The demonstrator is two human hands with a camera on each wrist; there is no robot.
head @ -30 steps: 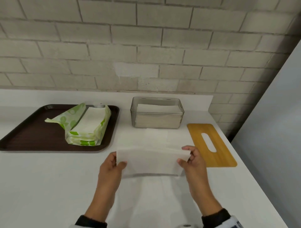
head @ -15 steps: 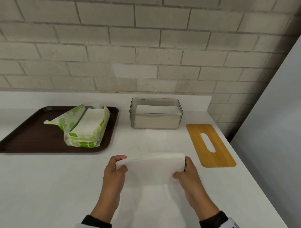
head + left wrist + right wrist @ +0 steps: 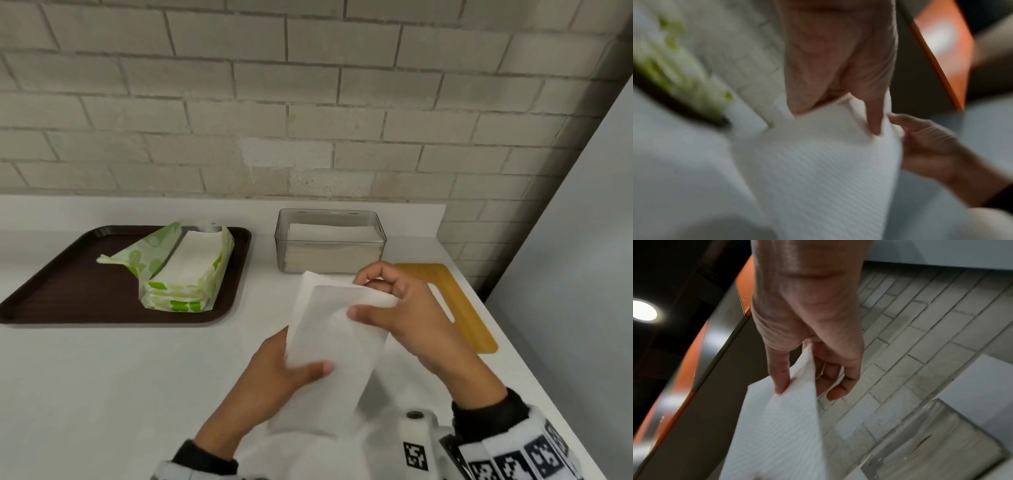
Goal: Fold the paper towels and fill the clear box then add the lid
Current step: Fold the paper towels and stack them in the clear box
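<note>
A folded white paper towel [image 3: 337, 339] hangs above the counter, its long side pointing toward the box. My left hand [image 3: 308, 370] pinches its near end, thumb on top and fingers hidden underneath. My right hand [image 3: 368, 299] pinches the far right edge between thumb and curled fingers. The left wrist view shows the towel [image 3: 818, 162] under my left thumb [image 3: 873, 116]. The right wrist view shows the towel [image 3: 781, 418] in my right hand [image 3: 803, 386]. The clear box [image 3: 330, 255], lidless and holding a stack of folded towels, stands just beyond the hands. The wooden slotted lid [image 3: 469, 318] lies flat at the right.
A dark brown tray [image 3: 51, 291] at the left holds an opened green-and-white pack of paper towels [image 3: 185, 270]. A brick wall runs along the back. The counter's right edge passes close by the lid. Bare white counter [image 3: 120, 394] lies in front of the tray.
The towel has turned from crosswise to lengthwise, pointing at the box. My right hand moved forward to its far end; my left hand stayed at the near end.
</note>
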